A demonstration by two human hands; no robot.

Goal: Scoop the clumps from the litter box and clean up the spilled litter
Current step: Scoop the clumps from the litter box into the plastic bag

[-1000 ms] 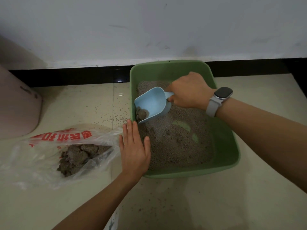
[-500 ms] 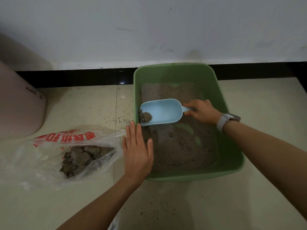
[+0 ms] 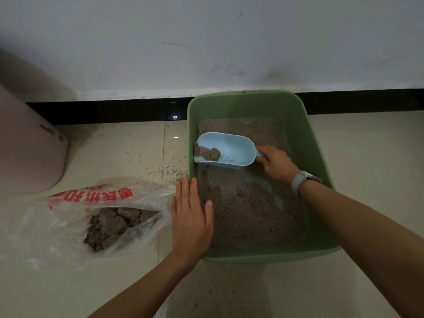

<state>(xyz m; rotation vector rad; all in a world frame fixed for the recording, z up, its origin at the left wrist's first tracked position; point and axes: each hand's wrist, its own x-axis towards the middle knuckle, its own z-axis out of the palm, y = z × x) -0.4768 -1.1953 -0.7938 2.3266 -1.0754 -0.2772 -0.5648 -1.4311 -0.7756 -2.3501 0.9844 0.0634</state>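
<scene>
Head view:
- The rectangular green plastic litter box (image 3: 305, 143) sits right of centre, its far end against the black skirting, filled with grey granular litter (image 3: 247, 210).
- The right hand (image 3: 276, 165) curls round the handle of the light-blue plastic scoop (image 3: 231, 149). The scoop is held roughly level, mouth toward the box's left wall, so the 1 cluster of grey clumps (image 3: 207, 153) at its lip stays aboard.
- The left hand (image 3: 191, 216) lies flat, fingers straight and together, across the box's left rim, apparently to steady it.
- The clear plastic bag with red lettering (image 3: 68, 226) lies open at lower left, just beside the box, holding collected clumps; this keeps the transfer short.
- Spilled litter grains (image 3: 160, 167) dot the cream floor tiles (image 3: 119, 148) left of the box.
</scene>
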